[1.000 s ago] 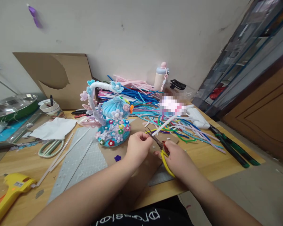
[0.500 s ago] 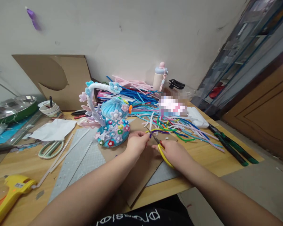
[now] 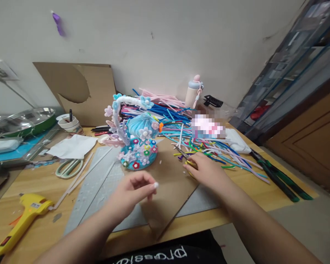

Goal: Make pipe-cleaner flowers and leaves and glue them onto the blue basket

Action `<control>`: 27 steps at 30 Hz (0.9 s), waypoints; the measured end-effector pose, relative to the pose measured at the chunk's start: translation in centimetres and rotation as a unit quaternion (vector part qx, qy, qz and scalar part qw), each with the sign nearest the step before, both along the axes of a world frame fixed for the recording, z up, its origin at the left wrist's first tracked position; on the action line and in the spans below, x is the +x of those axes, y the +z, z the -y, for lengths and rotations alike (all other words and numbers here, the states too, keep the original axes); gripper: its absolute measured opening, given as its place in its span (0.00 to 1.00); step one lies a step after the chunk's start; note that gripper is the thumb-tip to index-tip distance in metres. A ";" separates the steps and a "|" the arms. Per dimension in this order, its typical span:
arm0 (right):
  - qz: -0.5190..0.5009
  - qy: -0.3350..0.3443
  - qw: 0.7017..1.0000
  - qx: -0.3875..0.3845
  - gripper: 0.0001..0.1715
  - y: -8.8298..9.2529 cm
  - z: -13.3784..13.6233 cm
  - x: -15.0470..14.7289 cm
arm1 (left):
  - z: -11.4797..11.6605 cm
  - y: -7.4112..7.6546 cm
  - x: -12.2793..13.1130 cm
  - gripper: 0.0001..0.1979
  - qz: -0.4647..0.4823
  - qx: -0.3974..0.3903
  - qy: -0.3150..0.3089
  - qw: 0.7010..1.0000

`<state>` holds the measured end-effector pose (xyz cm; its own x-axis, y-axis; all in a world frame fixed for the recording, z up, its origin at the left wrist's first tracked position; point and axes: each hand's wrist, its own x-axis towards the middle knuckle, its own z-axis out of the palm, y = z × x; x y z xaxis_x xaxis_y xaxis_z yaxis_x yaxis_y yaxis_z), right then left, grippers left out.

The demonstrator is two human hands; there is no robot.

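Observation:
My left hand [image 3: 136,189] is above the cardboard sheet [image 3: 173,189], thumb and fingers pinched on a small white piece [image 3: 156,185], perhaps a pipe cleaner snippet. My right hand [image 3: 207,167] is closed on the yellow-handled scissors [image 3: 191,167], low over the cardboard's right side, blades pointing at the pipe cleaners [image 3: 214,148]. Part of the handles is hidden by the fingers. Left of the hands stands a light-blue pipe cleaner ornament [image 3: 145,126] with a white arch and small flowers on its round base. A white-and-purple strip [image 3: 180,135] lies just beyond the scissors.
A yellow glue gun [image 3: 30,209] and pale green-handled scissors [image 3: 69,168] lie left of the grey cutting mat [image 3: 93,187]. Large green-and-black cutters [image 3: 280,176] rest at the right edge. Behind are a bottle [image 3: 194,91], a white cup [image 3: 69,124] and a metal pan [image 3: 33,121].
My left hand has moved away from the scissors, down and to the left, with a small white piece in its fingertips. The scissors stay in my right hand, now lower. The view has turned left.

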<state>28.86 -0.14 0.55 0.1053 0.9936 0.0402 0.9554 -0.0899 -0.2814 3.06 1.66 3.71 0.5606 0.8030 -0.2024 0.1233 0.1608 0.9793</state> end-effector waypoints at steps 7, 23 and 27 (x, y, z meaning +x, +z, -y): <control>-0.057 0.100 0.993 -0.024 0.15 1.2 1.0 -5.0 | 0.5 -1.2 -10.2 0.09 -0.394 0.208 -0.061 0.893; -0.117 0.126 0.983 -0.066 0.12 -1.0 -1.9 -9.7 | 1.4 -3.6 -13.8 0.13 -0.439 0.267 -0.069 0.855; -0.147 0.130 0.979 -0.062 0.12 -1.4 -2.3 -9.6 | 1.3 -4.0 -14.2 0.12 -0.422 0.269 -0.065 0.864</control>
<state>19.29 2.12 -0.84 -0.1634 0.9836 -0.0766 0.8294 0.0949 -0.5505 -11.14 0.32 -0.26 0.4886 0.8492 -0.2003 0.8117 -0.3583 0.4613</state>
